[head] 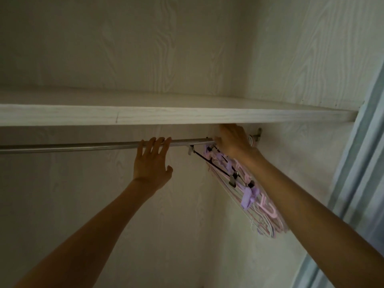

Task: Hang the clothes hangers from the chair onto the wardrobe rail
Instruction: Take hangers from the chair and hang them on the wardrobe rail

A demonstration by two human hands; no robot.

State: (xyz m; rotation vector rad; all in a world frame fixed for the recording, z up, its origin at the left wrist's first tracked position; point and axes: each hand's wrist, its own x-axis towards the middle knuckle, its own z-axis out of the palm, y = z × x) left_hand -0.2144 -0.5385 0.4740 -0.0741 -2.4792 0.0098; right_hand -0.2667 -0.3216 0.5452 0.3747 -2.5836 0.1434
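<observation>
A metal wardrobe rail (83, 146) runs left to right under a white shelf. Near its right end hangs a bunch of several hangers (247, 190), pink, purple and white, some with metal clips. My right hand (233, 140) is up at the rail, fingers curled round the hanger hooks where they meet the bar. My left hand (151, 161) reaches up with straight, spread fingers whose tips rest on the rail, left of the hangers. The hooks themselves are hidden behind my right hand.
A white wood-grain shelf (187, 116) sits close above the rail. The wardrobe's right side wall (301, 163) carries the rail bracket (257, 135). A pale blue door frame (361, 163) stands at far right. The rail's left stretch is bare.
</observation>
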